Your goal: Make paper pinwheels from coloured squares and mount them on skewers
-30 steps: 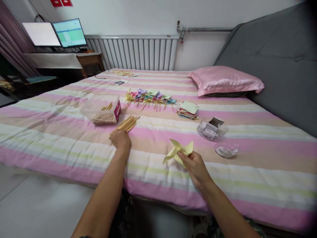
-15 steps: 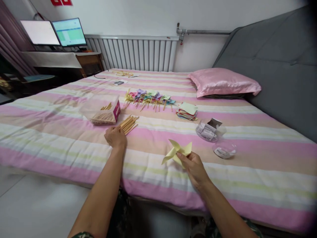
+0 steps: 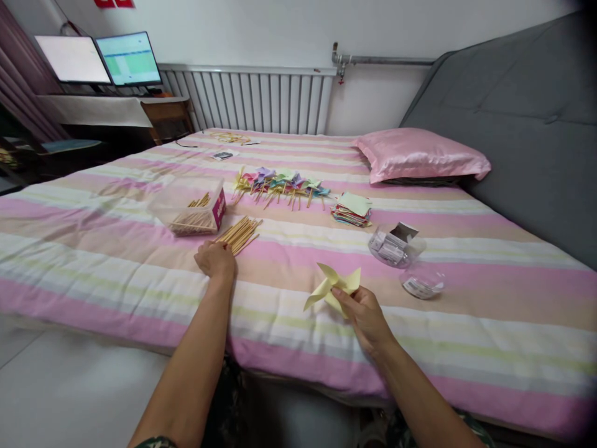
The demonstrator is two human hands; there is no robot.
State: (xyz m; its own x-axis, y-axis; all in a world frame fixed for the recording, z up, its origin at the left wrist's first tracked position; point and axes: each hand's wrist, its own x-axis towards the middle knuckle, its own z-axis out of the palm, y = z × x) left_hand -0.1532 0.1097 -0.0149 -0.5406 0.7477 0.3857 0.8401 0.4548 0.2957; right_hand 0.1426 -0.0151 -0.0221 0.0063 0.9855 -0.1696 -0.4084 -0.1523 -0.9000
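In my right hand (image 3: 368,311) is a yellow paper pinwheel (image 3: 333,287), its folded centre pinched between thumb and fingers and its blades pointing outward. My left hand (image 3: 215,258) rests on the bed at the near end of a loose pile of thin wooden sticks (image 3: 240,235). Its fingers are curled closed on a stick end; how many sticks they grip is hidden. Behind that hand stands a clear plastic box (image 3: 184,218) with more sticks inside. Farther back lies a row of finished-looking colourful pinwheels (image 3: 280,182) on sticks.
A stack of coloured paper squares (image 3: 352,210) lies right of the pinwheels. Two clear round containers (image 3: 396,246) with labels sit nearer, at right. A pink pillow (image 3: 422,155) is by the grey headboard (image 3: 513,118). Yellow strips (image 3: 231,138) lie at the far edge of the striped bed.
My left hand has shifted slightly left and toward me at the stick pile, uncovering a little more of the sticks. My right hand and the yellow pinwheel have hardly moved.
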